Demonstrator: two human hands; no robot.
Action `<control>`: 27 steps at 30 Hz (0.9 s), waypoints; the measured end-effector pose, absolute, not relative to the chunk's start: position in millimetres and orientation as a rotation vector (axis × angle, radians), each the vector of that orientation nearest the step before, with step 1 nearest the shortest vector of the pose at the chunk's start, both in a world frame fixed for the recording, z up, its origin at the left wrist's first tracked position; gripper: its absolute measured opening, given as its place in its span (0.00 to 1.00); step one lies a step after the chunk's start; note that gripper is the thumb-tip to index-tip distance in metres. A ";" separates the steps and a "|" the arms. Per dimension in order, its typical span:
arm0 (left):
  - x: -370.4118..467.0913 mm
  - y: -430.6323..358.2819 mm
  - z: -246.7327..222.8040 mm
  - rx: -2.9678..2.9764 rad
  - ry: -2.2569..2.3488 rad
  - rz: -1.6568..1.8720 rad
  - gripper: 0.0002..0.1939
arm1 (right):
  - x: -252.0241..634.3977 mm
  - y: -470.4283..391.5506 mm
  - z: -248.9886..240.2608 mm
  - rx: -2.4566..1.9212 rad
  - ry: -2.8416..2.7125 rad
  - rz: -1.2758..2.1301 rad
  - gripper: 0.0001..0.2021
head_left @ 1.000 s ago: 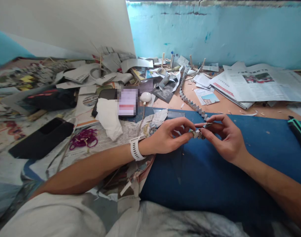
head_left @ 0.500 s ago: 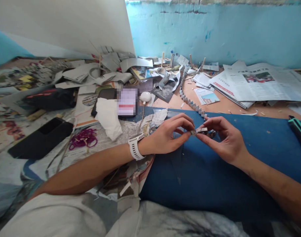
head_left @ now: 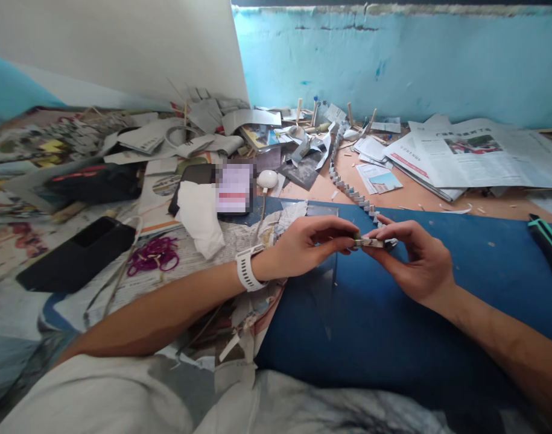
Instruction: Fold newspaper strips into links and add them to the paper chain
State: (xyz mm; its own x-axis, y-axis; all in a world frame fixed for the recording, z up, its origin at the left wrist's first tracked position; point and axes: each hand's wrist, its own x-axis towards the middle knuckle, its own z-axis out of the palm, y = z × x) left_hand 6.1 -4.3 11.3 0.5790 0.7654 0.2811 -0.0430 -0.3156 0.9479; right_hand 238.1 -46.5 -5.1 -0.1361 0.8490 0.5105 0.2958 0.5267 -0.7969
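A long zigzag chain of folded paper (head_left: 361,200) runs from the back of the desk down to my hands. My right hand (head_left: 415,256) pinches its near end between thumb and fingers, just above the blue mat (head_left: 393,343). My left hand (head_left: 318,247), with a white watch (head_left: 247,270) on its wrist, pinches a small folded paper strip (head_left: 358,242) that meets the chain's end. The fingertips of both hands nearly touch. How the strip and chain join is hidden by the fingers.
A green-black utility knife (head_left: 547,244) lies at the right edge. Newspapers (head_left: 475,154) are stacked at back right. Left of the mat are a phone (head_left: 234,187), white tissue (head_left: 199,217), purple yarn (head_left: 154,256) and a black case (head_left: 76,253). Paper scraps and upright sticks (head_left: 299,111) crowd the back.
My left fingers have closed in on the small strip, and its end now sits level and in line with the chain's end. The right hand has shifted slightly lower.
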 end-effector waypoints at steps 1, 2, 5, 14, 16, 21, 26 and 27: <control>6.5 -3.7 11.5 1.658 0.585 0.913 0.10 | 238.4 -46.5 -5.5 -0.995 -1.667 0.672 0.12; 7.0 -3.2 11.7 1.611 0.571 0.913 0.10 | 238.8 -46.5 -5.9 -1.022 -1.640 0.702 0.11; 7.8 -2.5 11.9 1.524 0.562 0.918 0.09 | 239.7 -46.1 -6.9 -1.101 -1.585 0.782 0.11; 6.2 -0.8 14.5 1.570 0.547 0.928 0.09 | 240.7 -45.6 -8.3 -1.061 -1.537 0.938 0.11; 6.8 -0.9 15.5 1.572 0.544 0.934 0.09 | 240.9 -45.2 -7.8 -1.044 -1.537 0.959 0.11; 7.5 -2.4 18.9 1.613 0.550 0.929 0.10 | 242.4 -45.1 -5.3 -1.037 -1.565 0.967 0.11; 1.5 3.5 23.1 1.898 0.474 0.884 0.11 | 242.6 -46.5 -1.0 -1.021 -1.666 0.991 0.10; -0.2 5.5 23.7 1.994 0.427 0.871 0.11 | 242.3 -46.6 -0.4 -1.010 -1.696 0.983 0.09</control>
